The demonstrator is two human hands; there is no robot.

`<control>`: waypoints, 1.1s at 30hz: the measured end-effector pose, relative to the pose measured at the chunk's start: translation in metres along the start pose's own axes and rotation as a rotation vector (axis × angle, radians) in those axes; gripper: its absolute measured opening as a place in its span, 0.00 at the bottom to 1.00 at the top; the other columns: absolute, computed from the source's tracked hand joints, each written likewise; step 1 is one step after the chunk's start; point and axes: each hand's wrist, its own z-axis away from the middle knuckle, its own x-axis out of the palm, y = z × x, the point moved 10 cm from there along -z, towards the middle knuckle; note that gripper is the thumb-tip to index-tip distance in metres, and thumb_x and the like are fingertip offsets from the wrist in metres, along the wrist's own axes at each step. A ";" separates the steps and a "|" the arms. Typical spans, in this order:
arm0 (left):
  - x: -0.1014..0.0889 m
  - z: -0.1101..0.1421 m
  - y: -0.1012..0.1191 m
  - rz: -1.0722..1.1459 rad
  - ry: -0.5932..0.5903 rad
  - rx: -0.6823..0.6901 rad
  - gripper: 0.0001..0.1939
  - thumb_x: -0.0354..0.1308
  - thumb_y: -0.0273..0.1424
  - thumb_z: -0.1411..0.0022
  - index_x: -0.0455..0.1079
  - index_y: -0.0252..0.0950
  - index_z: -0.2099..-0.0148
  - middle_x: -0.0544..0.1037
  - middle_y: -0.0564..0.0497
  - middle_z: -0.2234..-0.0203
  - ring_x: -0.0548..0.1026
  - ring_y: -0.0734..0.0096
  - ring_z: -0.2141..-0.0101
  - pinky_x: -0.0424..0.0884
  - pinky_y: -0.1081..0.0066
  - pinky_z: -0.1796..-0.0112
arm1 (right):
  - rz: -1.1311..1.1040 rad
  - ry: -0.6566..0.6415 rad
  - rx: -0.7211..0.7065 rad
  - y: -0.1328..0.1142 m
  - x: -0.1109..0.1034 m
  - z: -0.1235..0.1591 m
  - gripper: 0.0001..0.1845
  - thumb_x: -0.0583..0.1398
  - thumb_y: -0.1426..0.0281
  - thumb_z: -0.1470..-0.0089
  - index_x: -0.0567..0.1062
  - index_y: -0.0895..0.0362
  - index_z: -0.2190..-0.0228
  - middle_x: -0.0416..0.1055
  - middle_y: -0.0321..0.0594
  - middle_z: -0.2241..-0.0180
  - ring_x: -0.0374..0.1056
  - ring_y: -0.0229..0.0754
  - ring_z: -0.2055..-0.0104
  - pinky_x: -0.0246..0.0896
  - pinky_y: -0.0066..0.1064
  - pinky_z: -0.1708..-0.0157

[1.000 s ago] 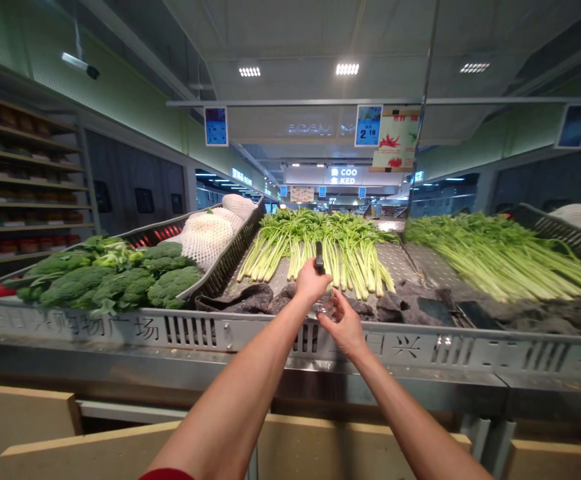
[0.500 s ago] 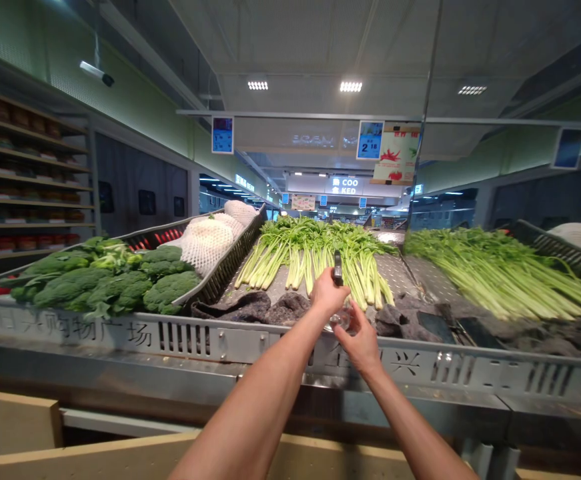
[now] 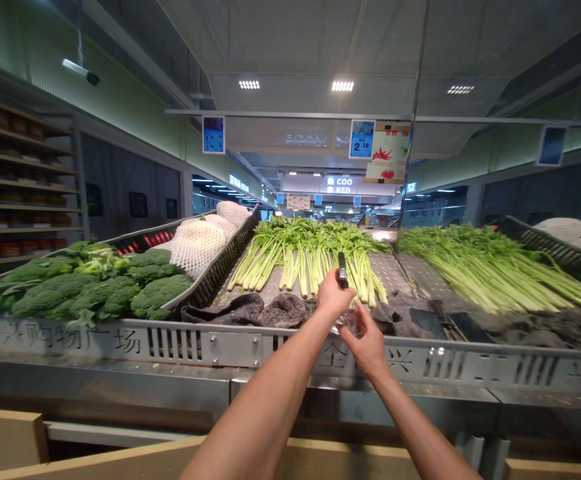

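Observation:
My left hand point(image 3: 333, 293) is closed around the upper part of what looks like a spray bottle point(image 3: 342, 261). Its black head sticks up past my fingers, and a clear, shiny part shows below. Around that clear part curve the thumb and fingers of my right hand point(image 3: 367, 341); much of the bottle is hidden by both hands. Just beyond lies a row of celery point(image 3: 305, 257), leaves away from me and pale stalks towards me, on a metal display. Between celery and rail runs a crumpled dark cloth point(image 3: 290, 311).
A grey slotted rail point(image 3: 180, 340) edges the stand in front. Broccoli point(image 3: 95, 283) is heaped at left, beside a black crate point(image 3: 230, 253) and net-wrapped white produce point(image 3: 197, 243). A mirror point(image 3: 475, 200) at right reflects the celery. Price signs point(image 3: 363, 139) hang above.
The whole scene has shifted slightly left in view. Both hands keep their grip on the bottle and sit a little farther right against the celery and rail.

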 end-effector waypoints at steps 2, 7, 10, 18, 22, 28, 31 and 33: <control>0.003 0.000 0.005 0.001 -0.004 0.015 0.13 0.55 0.28 0.58 0.63 0.38 0.65 0.70 0.55 0.76 0.65 0.76 0.77 0.58 0.77 0.76 | 0.008 0.011 -0.005 -0.001 -0.005 -0.001 0.37 0.59 0.62 0.65 0.59 0.63 0.51 0.66 0.48 0.60 0.65 0.44 0.61 0.59 0.35 0.59; 0.009 0.000 0.012 0.004 -0.010 0.032 0.16 0.54 0.29 0.58 0.63 0.39 0.62 0.70 0.55 0.75 0.64 0.76 0.77 0.57 0.77 0.77 | 0.037 0.049 -0.030 -0.002 -0.014 -0.002 0.38 0.59 0.62 0.64 0.59 0.65 0.51 0.65 0.49 0.59 0.65 0.44 0.61 0.60 0.36 0.59; 0.010 0.000 0.013 0.011 -0.008 0.033 0.17 0.54 0.29 0.58 0.63 0.39 0.61 0.70 0.55 0.74 0.64 0.76 0.78 0.56 0.77 0.78 | 0.027 0.058 -0.043 -0.002 -0.016 -0.002 0.37 0.60 0.63 0.64 0.58 0.65 0.51 0.65 0.49 0.59 0.65 0.44 0.62 0.60 0.36 0.59; 0.016 0.000 0.007 -0.008 -0.026 -0.010 0.15 0.54 0.29 0.58 0.63 0.38 0.64 0.70 0.54 0.75 0.65 0.75 0.77 0.57 0.76 0.77 | 0.040 0.039 -0.035 0.002 -0.015 0.000 0.36 0.59 0.63 0.63 0.58 0.63 0.51 0.65 0.49 0.57 0.63 0.45 0.58 0.57 0.36 0.56; 0.019 0.001 0.005 -0.011 -0.029 -0.018 0.16 0.55 0.29 0.58 0.63 0.38 0.63 0.71 0.54 0.74 0.66 0.75 0.75 0.59 0.76 0.75 | 0.039 0.036 -0.035 0.006 -0.016 0.001 0.36 0.59 0.64 0.63 0.58 0.63 0.51 0.64 0.49 0.57 0.63 0.45 0.58 0.58 0.36 0.57; 0.027 0.004 0.022 -0.019 -0.060 0.034 0.19 0.55 0.30 0.58 0.62 0.40 0.59 0.71 0.54 0.70 0.67 0.73 0.72 0.60 0.76 0.74 | 0.052 0.110 -0.067 0.008 -0.030 0.000 0.37 0.59 0.64 0.64 0.58 0.64 0.51 0.64 0.49 0.56 0.62 0.46 0.56 0.58 0.36 0.57; 0.030 0.006 0.031 -0.015 -0.066 0.059 0.18 0.55 0.30 0.58 0.62 0.40 0.60 0.71 0.54 0.70 0.67 0.73 0.72 0.60 0.76 0.73 | 0.073 0.152 -0.108 0.003 -0.039 0.000 0.36 0.59 0.64 0.64 0.59 0.63 0.51 0.63 0.48 0.55 0.62 0.46 0.56 0.58 0.37 0.56; 0.034 0.006 0.033 -0.017 -0.079 0.053 0.17 0.54 0.30 0.58 0.63 0.40 0.61 0.72 0.54 0.71 0.68 0.72 0.72 0.61 0.75 0.73 | 0.077 0.169 -0.125 0.003 -0.044 0.001 0.36 0.59 0.64 0.64 0.59 0.63 0.51 0.63 0.48 0.55 0.61 0.46 0.55 0.57 0.37 0.55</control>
